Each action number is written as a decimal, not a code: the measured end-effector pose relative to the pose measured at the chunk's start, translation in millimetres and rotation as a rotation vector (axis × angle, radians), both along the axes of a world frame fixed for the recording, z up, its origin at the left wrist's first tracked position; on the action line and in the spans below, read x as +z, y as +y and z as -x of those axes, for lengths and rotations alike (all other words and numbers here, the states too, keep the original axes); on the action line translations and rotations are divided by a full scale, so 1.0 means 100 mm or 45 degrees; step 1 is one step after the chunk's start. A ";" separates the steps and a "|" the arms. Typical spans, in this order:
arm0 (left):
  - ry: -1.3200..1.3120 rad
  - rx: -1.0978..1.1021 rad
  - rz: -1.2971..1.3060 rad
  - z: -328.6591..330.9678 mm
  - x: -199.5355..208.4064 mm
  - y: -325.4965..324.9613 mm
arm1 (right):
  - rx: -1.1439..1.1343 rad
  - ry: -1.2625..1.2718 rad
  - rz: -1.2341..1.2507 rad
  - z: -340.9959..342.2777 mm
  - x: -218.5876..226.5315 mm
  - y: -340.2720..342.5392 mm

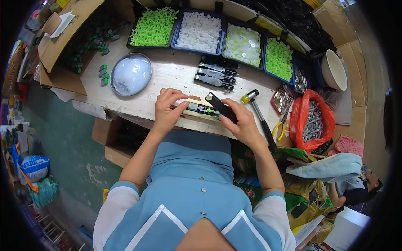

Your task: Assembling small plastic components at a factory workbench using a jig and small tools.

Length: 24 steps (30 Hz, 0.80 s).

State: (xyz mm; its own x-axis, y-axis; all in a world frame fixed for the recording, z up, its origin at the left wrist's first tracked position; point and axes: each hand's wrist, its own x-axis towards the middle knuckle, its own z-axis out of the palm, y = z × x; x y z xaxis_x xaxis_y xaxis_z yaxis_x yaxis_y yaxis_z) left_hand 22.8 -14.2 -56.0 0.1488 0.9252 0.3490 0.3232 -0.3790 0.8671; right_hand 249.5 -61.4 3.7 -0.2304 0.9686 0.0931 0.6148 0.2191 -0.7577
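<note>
My left hand [168, 109] grips the left end of a pale, wood-like holder [194, 101] at the table's near edge. In the holder lies a long mechanism [202, 109] with black, grey and bright green parts. My right hand [243, 121] is closed on a black elongated plastic cover [221, 106], tilted over the right end of the mechanism. Beyond, several black-and-grey assembled units [215, 75] lie stacked side by side. A mallet [261, 117] with a yellow-and-black head rests right of my right hand.
Trays of green parts [153, 27], white parts [199, 31] and translucent discs [243, 44] line the back. A round dish [131, 74] sits left, near a cardboard box [63, 46]. On the right are yellow-handled pliers [278, 129] and a red bag [296, 125] of grey pieces. Another person [351, 186] is at far right.
</note>
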 end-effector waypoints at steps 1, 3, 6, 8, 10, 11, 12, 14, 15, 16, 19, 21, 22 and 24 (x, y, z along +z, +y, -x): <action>-0.028 -0.030 0.047 0.01 -0.01 -0.02 | 0.031 -0.088 -0.109 0.02 -0.03 0.01; -0.052 -0.050 0.093 0.04 0.00 -0.05 | 0.070 -0.170 -0.221 0.07 -0.09 0.05; -0.122 -0.149 0.095 0.05 -0.04 -0.07 | 0.185 -0.369 -0.396 0.15 -0.10 0.09; -0.123 -0.150 0.110 0.04 0.02 -0.09 | 0.197 -0.378 -0.434 0.19 -0.15 0.14; -0.124 -0.156 0.124 0.03 0.04 -0.08 | 0.206 -0.389 -0.474 0.19 -0.20 0.18; -0.013 -0.183 0.048 0.04 0.03 -0.07 | 0.206 -0.395 -0.481 0.21 -0.23 0.20; 0.099 -0.211 -0.027 0.04 0.01 -0.06 | 0.207 -0.401 -0.488 0.21 -0.25 0.21; 0.097 -0.214 -0.028 0.00 -0.01 -0.05 | 0.215 -0.426 -0.475 0.21 -0.27 0.22; 0.095 -0.220 -0.026 -0.01 -0.02 -0.05 | 0.221 -0.449 -0.460 0.22 -0.28 0.23; 0.095 -0.217 -0.025 -0.01 -0.03 -0.04 | 0.224 -0.449 -0.460 0.22 -0.29 0.23; 0.245 -0.278 -0.077 -0.02 -0.04 -0.02 | 0.256 -0.480 -0.445 0.22 -0.31 0.23; 0.291 -0.293 -0.100 -0.04 -0.03 0.01 | 0.237 -0.500 -0.415 0.22 -0.32 0.23; 0.292 -0.298 -0.099 -0.04 -0.02 0.03 | 0.233 -0.500 -0.413 0.22 -0.32 0.23; 0.388 -0.378 -0.203 -0.04 0.01 0.06 | 0.193 -0.458 -0.409 0.19 -0.33 0.20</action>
